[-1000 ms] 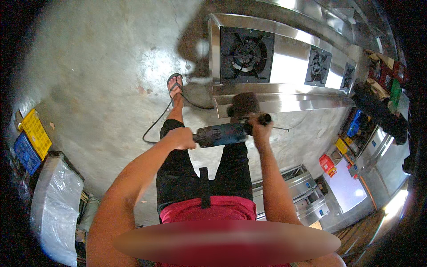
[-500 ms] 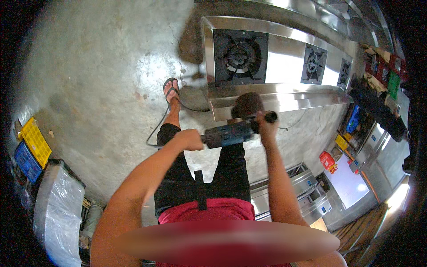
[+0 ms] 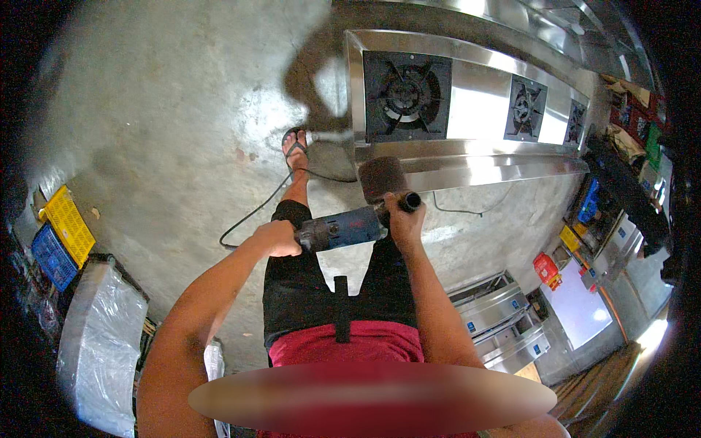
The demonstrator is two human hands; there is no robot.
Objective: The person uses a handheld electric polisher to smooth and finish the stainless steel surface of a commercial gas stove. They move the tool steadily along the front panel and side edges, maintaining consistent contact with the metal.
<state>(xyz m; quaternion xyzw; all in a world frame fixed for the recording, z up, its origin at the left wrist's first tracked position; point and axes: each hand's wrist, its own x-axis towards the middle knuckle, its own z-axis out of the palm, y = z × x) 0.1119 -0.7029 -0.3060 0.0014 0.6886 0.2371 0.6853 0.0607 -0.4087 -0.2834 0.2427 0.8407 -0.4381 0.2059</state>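
Concrete floor [image 3: 182, 139] under both hands, steel stove [image 3: 478, 150] ahead of your right hand [image 3: 405, 220]. Your left hand [image 3: 276, 238] grips the rear of the tool [image 3: 343, 228], right hand its handle [image 3: 412, 202]; hands apart, tool between them. Wheel [image 3: 383, 177] just beyond right hand, by stove edge, contact unclear. Cord [image 3: 255, 210] loops beyond left hand.

Grey concrete floor [image 3: 197, 95], shiny and marked with small brownish patches, a black cord [image 3: 255, 209] looping over it on the left, a foot [image 3: 296, 147] in a dark flip-flop [image 3: 286, 136] planted near that cord — and a thinner dark cable [image 3: 458, 212], bent, lying farther right.
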